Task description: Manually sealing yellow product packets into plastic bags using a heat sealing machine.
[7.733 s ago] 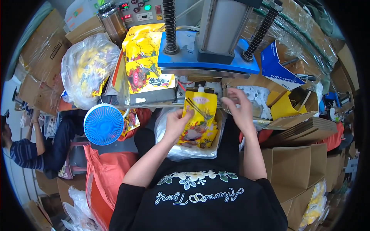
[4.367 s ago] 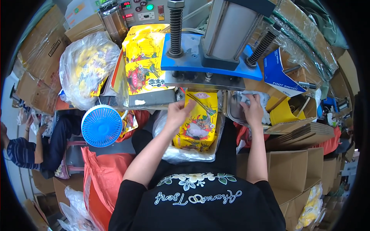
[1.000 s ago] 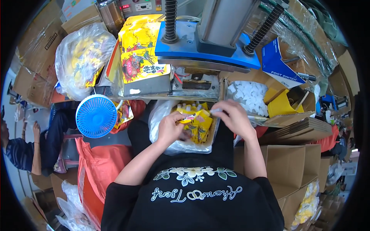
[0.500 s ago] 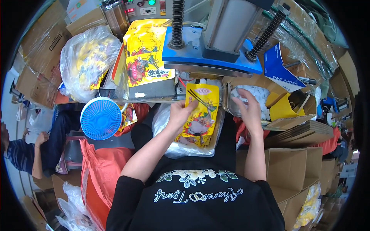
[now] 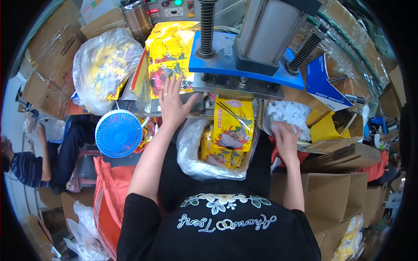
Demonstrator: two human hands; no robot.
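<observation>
My left hand is open, fingers spread, at the front of a stack of yellow printed pouches. Its fingertips overlap the top pouch; I cannot tell if they touch it. My right hand, slightly blurred, has its fingers apart at the near edge of a clear tub of small white pieces. Between my hands, one yellow pouch lies with its upper end below the press. Its lower part overlaps more pouches in a clear plastic bag on my lap.
A blue fan and a plastic bag of yellow pouches are at left. Right of the tub stands an open carton with a blue box; flattened cardboard lies below. Another person sits at far left.
My left hand has let go of the pouch and moved left and up to the stack, fingers spreading. My right hand has drawn slightly nearer me. A steel bar now shows beneath the blue press plate.
</observation>
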